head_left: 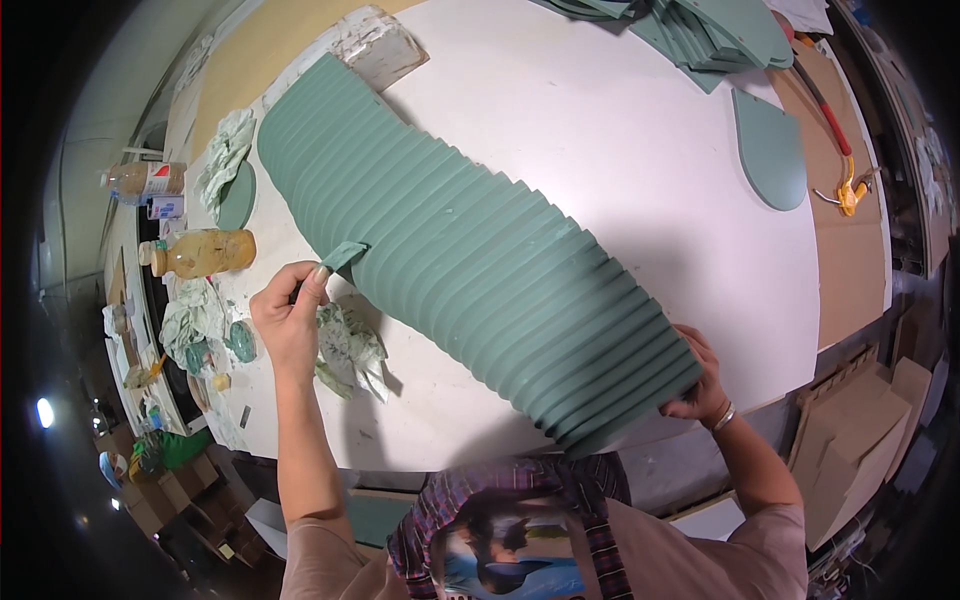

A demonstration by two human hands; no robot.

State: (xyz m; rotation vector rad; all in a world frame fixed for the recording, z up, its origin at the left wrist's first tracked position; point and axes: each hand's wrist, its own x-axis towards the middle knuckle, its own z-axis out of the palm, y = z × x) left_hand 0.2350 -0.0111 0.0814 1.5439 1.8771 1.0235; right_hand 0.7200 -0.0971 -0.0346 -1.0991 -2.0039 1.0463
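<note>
A long row of overlapping green painted panels (470,240) lies diagonally across the white table (620,110). My left hand (290,315) grips a small paint-covered brush (340,258) whose green tip touches the near edge of the row. My right hand (700,380) holds the lower right end of the row at the table's front edge. A paint-stained crumpled rag (350,350) lies just right of my left hand.
Two bottles of yellowish liquid (200,250) (145,180) lie at the left, with stained rags (225,150) and small paint pots (240,340). More green panels are stacked at the far edge (720,35); one rounded panel (770,145) lies alone. A red-and-yellow tool (845,180) rests on cardboard.
</note>
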